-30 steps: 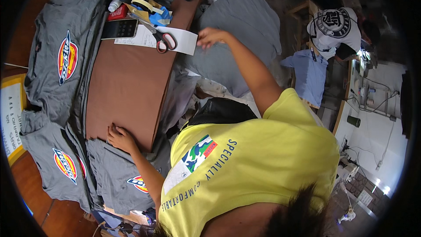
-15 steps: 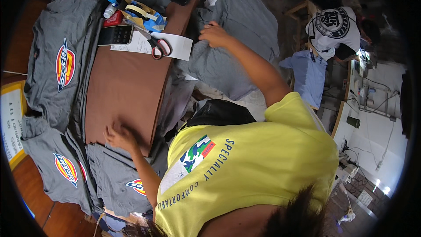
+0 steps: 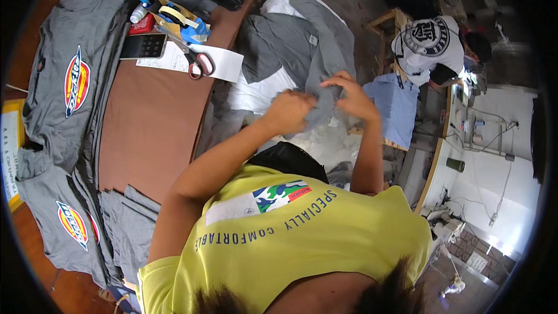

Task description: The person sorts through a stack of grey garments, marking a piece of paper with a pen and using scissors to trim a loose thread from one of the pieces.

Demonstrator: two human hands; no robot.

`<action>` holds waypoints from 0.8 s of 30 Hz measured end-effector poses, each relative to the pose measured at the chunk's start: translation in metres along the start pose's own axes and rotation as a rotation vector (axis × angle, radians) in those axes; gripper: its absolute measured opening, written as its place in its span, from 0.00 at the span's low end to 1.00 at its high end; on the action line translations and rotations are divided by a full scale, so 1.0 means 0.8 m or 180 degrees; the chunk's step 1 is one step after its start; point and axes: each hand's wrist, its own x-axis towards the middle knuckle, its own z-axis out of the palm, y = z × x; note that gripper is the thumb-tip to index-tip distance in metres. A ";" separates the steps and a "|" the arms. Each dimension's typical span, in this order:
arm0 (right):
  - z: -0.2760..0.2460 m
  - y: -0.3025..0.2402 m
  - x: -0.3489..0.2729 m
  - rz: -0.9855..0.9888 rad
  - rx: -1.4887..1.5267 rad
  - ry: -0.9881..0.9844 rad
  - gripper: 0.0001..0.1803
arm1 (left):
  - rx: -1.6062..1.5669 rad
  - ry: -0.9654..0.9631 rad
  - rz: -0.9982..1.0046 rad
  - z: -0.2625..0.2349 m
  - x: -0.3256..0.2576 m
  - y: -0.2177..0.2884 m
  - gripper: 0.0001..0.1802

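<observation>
- Cloth [image 3: 270,49], grey and rumpled, lies to the right of the brown worktop [image 3: 148,119], over white fabric [image 3: 264,94]; a long fold of it runs to your two hands, and a small pale label [image 3: 313,40] shows near its upper part.
- Your left hand [image 3: 289,111] is at the lower end of that fold, fingers bent against the grey; blur hides whether they pinch it.
- Your right hand [image 3: 353,97] is just beside, fingers hooked and thumb apart from the forefinger; I cannot tell whether it has any hold.
- If only one of your hands grips, the fold could slide away from you; its own hanging weight would be the cause.
- A hard tug could drag the white fabric along with it, since the two lie overlapped.
- Your paper strip [image 3: 229,65] pokes past the worktop's edge, with the scissors [image 3: 201,65] across it and the phone [image 3: 143,46] at its other end; a swung fold or forearm could catch the paper and pull the scissors off.
- Blue garment [image 3: 390,104] lies near your right hand; a wide sweep that way could brush it.
</observation>
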 end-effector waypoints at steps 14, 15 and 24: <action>0.081 0.102 0.112 0.2217 -0.2413 -0.0514 0.31 | 0.0285 -0.0357 0.0966 0.002 -0.051 0.114 0.12; 0.063 0.105 0.105 0.2374 -0.2248 -0.0251 0.28 | 0.0236 -0.0225 0.0832 -0.006 -0.057 0.116 0.12; 0.048 0.330 -0.142 0.3104 0.2991 0.1789 0.20 | -0.0182 0.0038 0.0453 -0.058 -0.115 0.136 0.23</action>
